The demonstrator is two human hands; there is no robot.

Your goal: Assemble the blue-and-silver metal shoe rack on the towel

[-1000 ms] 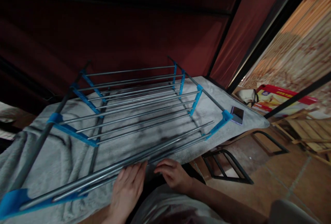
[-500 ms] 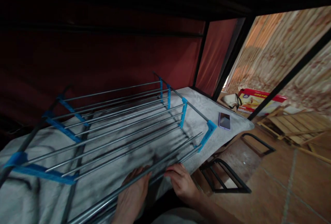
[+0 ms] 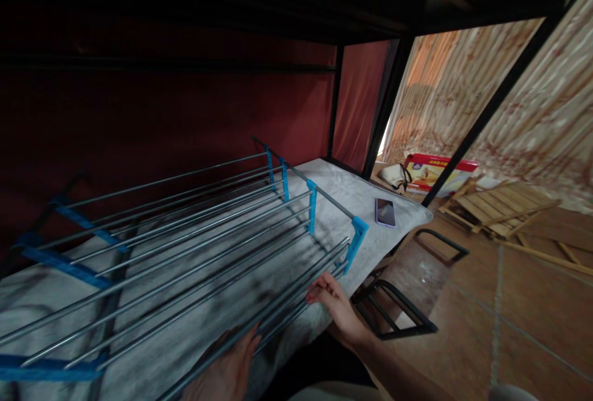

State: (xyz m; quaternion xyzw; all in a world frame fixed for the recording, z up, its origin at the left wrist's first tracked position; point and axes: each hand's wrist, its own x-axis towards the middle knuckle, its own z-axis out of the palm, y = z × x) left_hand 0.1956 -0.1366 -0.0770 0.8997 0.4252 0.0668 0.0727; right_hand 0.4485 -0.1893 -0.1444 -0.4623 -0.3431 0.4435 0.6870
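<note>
A rack (image 3: 199,228) of thin metal tubes joined by blue plastic brackets (image 3: 356,240) lies on a grey-white sheet. Along its near side, a few tubes (image 3: 296,293) run close together toward me. My left hand (image 3: 227,361) is closed around these near tubes at the bottom of the view; its fingers are partly hidden behind them. Farther along, by the right-hand bracket, my right hand (image 3: 330,299) has its fingers curled against the same tubes. The right ends of the front tubes sit at or beside that bracket; whether they are seated is unclear.
A phone (image 3: 385,212) lies on the sheet to the right. Black bed-frame posts (image 3: 389,104) and a low dark overhead frame surround the rack. On the tiled floor are a black-framed stool or chair (image 3: 407,308), folded wooden furniture (image 3: 504,203) and a red-yellow box (image 3: 435,172).
The view has shifted, so the rack appears farther left. My right hand has slid along the tubes toward the right-hand bracket. My left hand appears lower and nearer to me.
</note>
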